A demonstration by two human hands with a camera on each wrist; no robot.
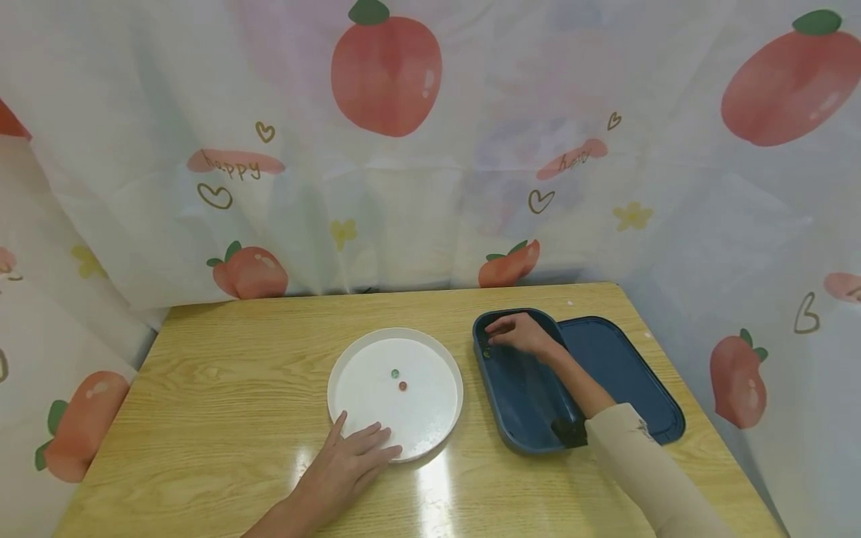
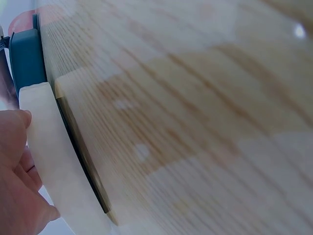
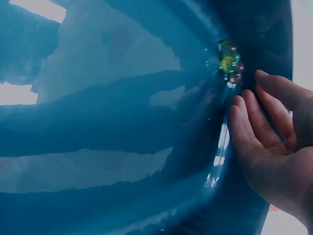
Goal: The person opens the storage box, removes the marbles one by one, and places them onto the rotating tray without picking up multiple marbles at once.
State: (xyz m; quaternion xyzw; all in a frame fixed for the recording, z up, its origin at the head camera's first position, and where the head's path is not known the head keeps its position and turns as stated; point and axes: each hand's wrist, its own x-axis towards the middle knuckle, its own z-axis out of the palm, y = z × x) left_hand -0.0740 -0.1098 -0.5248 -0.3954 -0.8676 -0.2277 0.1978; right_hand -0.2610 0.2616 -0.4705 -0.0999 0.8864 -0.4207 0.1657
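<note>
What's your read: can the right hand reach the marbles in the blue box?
Likely yes: the right hand is inside the open blue box, its fingertips near the marbles, with nothing visible between them.

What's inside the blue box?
Little shiny beads, one yellow-green, bunched at one end of the box, beside the right hand. They overlap, so I can't count them, and whatever is right behind that hand is covered.

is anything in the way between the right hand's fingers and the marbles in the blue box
Nothing visible blocks the way: the right wrist view shows only a bare gap between the right hand's fingers and the marbles, clustered by the end wall inside the blue box.
</note>
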